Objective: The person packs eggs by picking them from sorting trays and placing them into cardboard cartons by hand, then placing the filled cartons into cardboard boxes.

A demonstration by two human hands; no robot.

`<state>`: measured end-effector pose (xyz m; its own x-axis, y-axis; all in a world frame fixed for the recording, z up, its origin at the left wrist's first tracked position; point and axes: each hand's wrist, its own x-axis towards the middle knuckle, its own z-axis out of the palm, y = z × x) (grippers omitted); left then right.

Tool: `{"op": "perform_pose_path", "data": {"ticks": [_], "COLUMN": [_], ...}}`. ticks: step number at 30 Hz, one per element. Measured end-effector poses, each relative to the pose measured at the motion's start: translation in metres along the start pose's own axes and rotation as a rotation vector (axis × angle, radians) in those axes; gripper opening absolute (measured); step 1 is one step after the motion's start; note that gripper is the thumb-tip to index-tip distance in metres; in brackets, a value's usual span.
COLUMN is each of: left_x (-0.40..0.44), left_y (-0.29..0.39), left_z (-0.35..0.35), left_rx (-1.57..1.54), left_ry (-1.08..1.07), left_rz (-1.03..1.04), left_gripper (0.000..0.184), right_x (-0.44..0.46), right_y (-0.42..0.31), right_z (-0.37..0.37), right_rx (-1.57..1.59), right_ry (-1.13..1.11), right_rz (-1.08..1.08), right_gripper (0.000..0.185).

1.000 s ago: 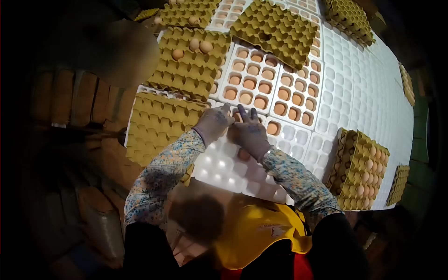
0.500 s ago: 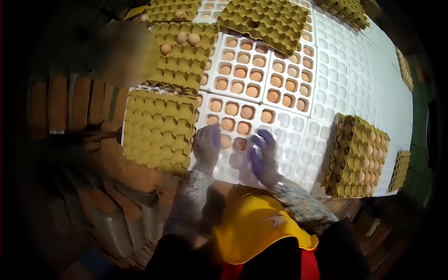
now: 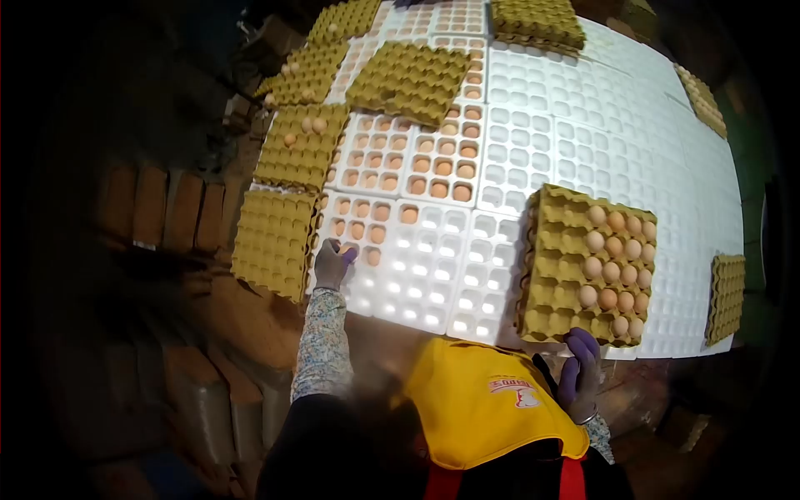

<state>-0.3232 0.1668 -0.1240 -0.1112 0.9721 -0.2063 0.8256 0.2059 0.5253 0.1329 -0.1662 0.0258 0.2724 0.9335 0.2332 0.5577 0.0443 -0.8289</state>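
Observation:
My left hand (image 3: 333,263), in a thin glove, has its fingers closed on an egg (image 3: 347,252) over the near-left white foam tray (image 3: 417,275). Brown eggs fill the tray's upper-left cells, with one egg (image 3: 408,214) farther right. My right hand (image 3: 580,371), gloved too, is at the table's near edge, its fingers curled just below a stack of yellowish pulp trays (image 3: 550,275). Whether it touches the stack or holds anything is unclear. Several eggs (image 3: 611,272) sit in the top pulp tray, mostly on its right side.
Pulp trays (image 3: 275,242) lie along the left edge, some bearing eggs. Another pulp tray (image 3: 408,82) covers part of the egg-filled foam trays. More stacks stand at the back (image 3: 537,23) and right (image 3: 727,298). Tall sacks (image 3: 150,207) are at the left, off the table.
The view has shifted right. My hands have moved apart: the left has closed on an egg at the tray's left side, while the right has moved to the near edge by the pulp stack.

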Motion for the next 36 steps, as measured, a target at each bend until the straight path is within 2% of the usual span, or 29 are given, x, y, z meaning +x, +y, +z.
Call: {"op": "perform_pose_path", "data": {"ticks": [2, 3, 4, 5, 7, 9, 10, 11, 12, 13, 14, 16, 17, 19, 20, 21, 22, 23, 24, 25, 29, 31, 32, 33, 35, 36], "left_x": [0.001, 0.014, 0.024, -0.001, -0.063, -0.159, -0.206, -0.236, -0.255, -0.264, -0.26, -0.245, -0.236, -0.214, -0.203, -0.19, -0.172, -0.182, -0.199, -0.226, -0.229, -0.212, -0.209, -0.202, -0.207, -0.206], "left_y": [-0.027, -0.05, -0.062, -0.007, 0.126, 0.26, 0.312, 0.346, 0.369, 0.38, 0.38, 0.388, 0.386, 0.386, 0.388, 0.392, 0.397, 0.394, 0.405, 0.42, 0.419, 0.427, 0.431, 0.438, 0.446, 0.447], "left_z": [0.032, 0.04, 0.059, 0.058, 0.045, 0.083, 0.09, 0.101, 0.115, 0.123, 0.127, 0.135, 0.135, 0.118, 0.114, 0.111, 0.123, 0.143, 0.15, 0.143, 0.15, 0.134, 0.134, 0.128, 0.136, 0.165], "left_rx": [0.273, 0.267, 0.199, 0.174, 0.127, -0.375, -0.414, -0.377, -0.105, 0.174, 0.182, 0.235, 0.231, -1.006, -1.123, -1.235, -0.919, -0.434, 0.028, 0.288, 0.205, -0.289, -0.227, -0.053, 0.355, 0.441], "left_ry": [0.27, 0.206, 0.218, 0.23, 0.251, 0.039, -0.201, -0.354, -0.326, -0.301, -0.298, -0.476, -0.463, -0.872, -0.907, -0.942, -0.899, -0.716, -0.345, -0.286, -0.331, -0.296, -0.104, -0.206, -0.28, -0.184], "left_rz": [0.196, 0.246, 0.408, 0.463, 0.573, 0.731, 0.718, 0.963, 1.076, 1.183, 1.19, 1.019, 1.011, 0.186, 0.111, 0.031, 0.241, 0.709, 1.074, 1.026, 0.988, 0.801, 0.869, 0.867, 0.97, 0.89], "left_gripper": [0.042, 0.034, 0.022, 0.021, 0.025, 0.026, 0.036, 0.037, 0.039, 0.041, 0.041, 0.049, 0.049, 0.041, 0.036, 0.032, 0.031, 0.033, 0.035, 0.033, 0.035, 0.037, 0.028, 0.031, 0.04, 0.041], "right_x": [-0.007, -0.006, -0.003, 0.003, 0.019, 0.062, 0.077, 0.084, 0.09, 0.088, 0.087, 0.1, 0.103, 0.113, 0.117, 0.125, 0.134, 0.143, 0.146, 0.145, 0.151, 0.159, 0.162, 0.161, 0.178, 0.178], "right_y": [0.018, 0.029, 0.035, 0.04, 0.076, 0.064, 0.074, 0.092, 0.097, 0.101, 0.104, 0.104, 0.11, 0.115, 0.113, 0.112, 0.111, 0.116, 0.097, 0.095, 0.097, 0.098, 0.099, 0.101, 0.111, 0.114], "right_z": [-0.018, -0.037, -0.06, -0.082, -0.11, -0.122, -0.116, -0.106, -0.093, -0.09, -0.091, -0.113, -0.12, -0.129, -0.139, -0.138, -0.138, -0.123, -0.109, -0.109, -0.116, -0.135, -0.138, -0.128, -0.093, -0.078], "right_rx": [-0.005, -0.049, -0.095, -0.151, -0.112, 0.131, -0.147, -0.411, -0.695, -0.686, -0.616, -0.458, -0.46, 0.887, 0.899, 0.632, 0.365, -0.184, -0.643, -0.641, -0.622, -0.133, -0.231, -0.231, -0.822, -0.989], "right_ry": [0.029, 0.026, 0.004, -0.025, 0.076, 0.112, -0.054, -0.219, -0.454, -0.445, -0.44, -0.456, -0.462, 0.077, 0.045, -0.062, -0.13, -0.249, -0.407, -0.402, -0.491, -0.183, -0.191, -0.221, -0.321, -0.39], "right_rz": [-0.006, -0.009, -0.004, 0.011, 0.138, 0.436, 0.138, -0.172, -0.145, -0.146, -0.166, -0.212, -0.226, 0.579, 0.581, 0.454, 0.318, 0.027, -0.036, -0.038, -0.147, -0.055, -0.042, -0.037, 0.022, 0.021], "right_gripper": [0.03, 0.03, 0.03, 0.03, 0.031, 0.033, 0.03, 0.027, 0.034, 0.034, 0.032, 0.023, 0.023, 0.019, 0.024, 0.026, 0.029, 0.031, 0.035, 0.035, 0.032, 0.032, 0.031, 0.031, 0.023, 0.02]}}
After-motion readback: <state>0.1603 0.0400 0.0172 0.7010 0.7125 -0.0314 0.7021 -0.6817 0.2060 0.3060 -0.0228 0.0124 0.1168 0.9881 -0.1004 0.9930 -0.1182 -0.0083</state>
